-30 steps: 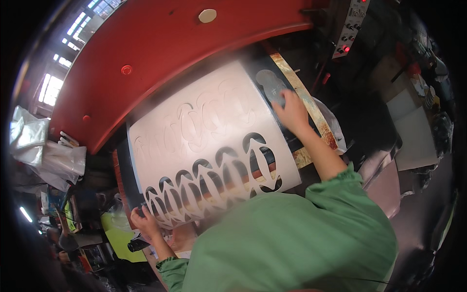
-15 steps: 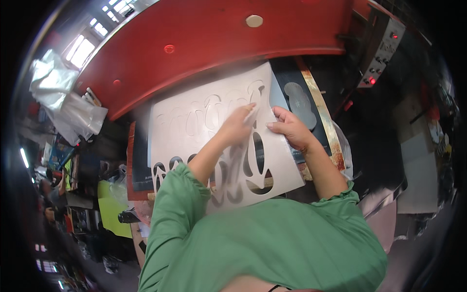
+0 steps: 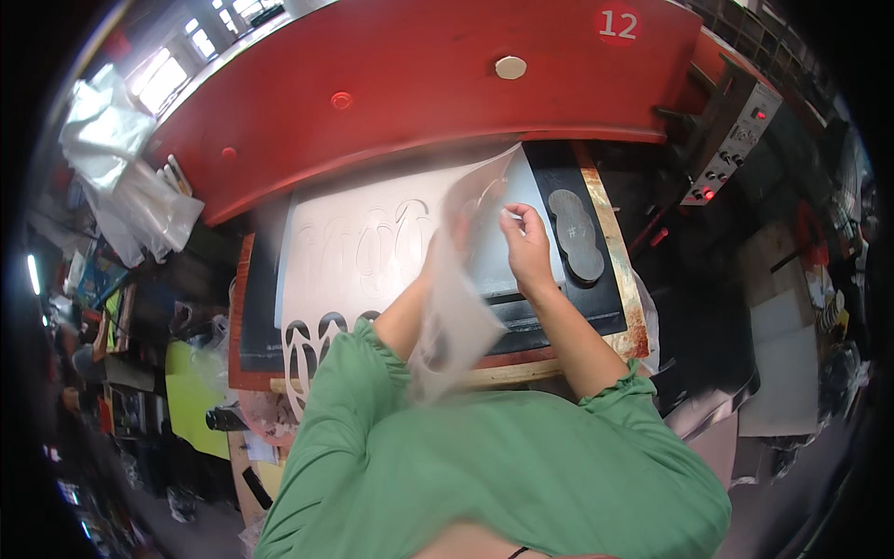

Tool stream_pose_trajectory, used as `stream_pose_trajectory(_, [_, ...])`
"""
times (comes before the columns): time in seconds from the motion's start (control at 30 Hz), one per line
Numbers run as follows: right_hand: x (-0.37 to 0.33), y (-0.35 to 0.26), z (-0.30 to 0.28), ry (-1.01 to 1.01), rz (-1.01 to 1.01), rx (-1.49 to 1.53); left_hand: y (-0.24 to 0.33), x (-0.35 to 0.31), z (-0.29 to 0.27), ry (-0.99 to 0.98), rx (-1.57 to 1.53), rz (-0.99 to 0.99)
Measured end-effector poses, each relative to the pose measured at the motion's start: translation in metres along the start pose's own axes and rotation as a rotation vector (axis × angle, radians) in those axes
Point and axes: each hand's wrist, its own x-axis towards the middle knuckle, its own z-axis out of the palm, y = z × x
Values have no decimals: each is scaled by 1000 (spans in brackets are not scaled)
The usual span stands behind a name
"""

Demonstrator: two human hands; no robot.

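Observation:
A large pale sheet (image 3: 317, 252) with sole-like outlines and cut-out openings lies over a blue-grey board (image 3: 507, 270). Its right part stands lifted and curls leftward, blurred by motion. My left hand (image 3: 426, 279) reaches in at that raised flap, which covers its fingers, so their grip does not show. Apart from the flap, my right hand (image 3: 529, 252) hovers above the bared board, fingers curled in toward the thumb, with nothing visible in them. To its right, a flat dark grey piece with rounded lobes (image 3: 577, 238) rests on the black mat (image 3: 601, 307).
A wide red machine beam (image 3: 419, 74) spans the far side. At the right stands a control box (image 3: 731, 144) with red lights and knobs. Plastic bags (image 3: 130, 168) hang at the left. Worn wooden edging (image 3: 622, 242) borders the work surface.
The sheet's right part has risen and folded leftward, baring the board beneath. My right hand has let go of the sheet's edge. The flap now covers my left hand's fingers.

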Motion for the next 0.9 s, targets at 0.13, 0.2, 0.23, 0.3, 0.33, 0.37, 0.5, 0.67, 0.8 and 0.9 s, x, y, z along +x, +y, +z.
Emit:
stream_pose_trajectory(0.13, [0,13,41,-37,-26,-49,24,-9,-3,-41,-397,-102])
stream_pose_trajectory(0.2, [4,14,56,-57,-72,-28,38,-18,-2,-54,-456,-130])
stream_pose_trajectory(0.23, [7,14,64,-52,-82,18,45,-21,-2,-53,-473,-133])
stream_pose_trajectory(0.3, [10,13,74,-41,-78,79,55,-26,1,-44,-501,-145])
stream_pose_trajectory(0.33, [11,13,77,-34,-63,30,58,-27,3,-43,-510,-149])
stream_pose_trajectory(0.37, [13,13,79,-19,-63,10,61,-28,5,-43,-520,-153])
stream_pose_trajectory(0.5, [10,13,79,-1,-92,-90,71,-29,12,-33,-543,-160])
stream_pose_trajectory(0.67, [9,12,66,-91,71,227,79,-27,25,-5,-557,-172])
stream_pose_trajectory(0.8, [17,16,46,-193,175,482,76,-23,34,54,-565,-160])
stream_pose_trajectory(0.9, [23,26,36,-162,285,814,73,-21,25,-30,-552,-140])
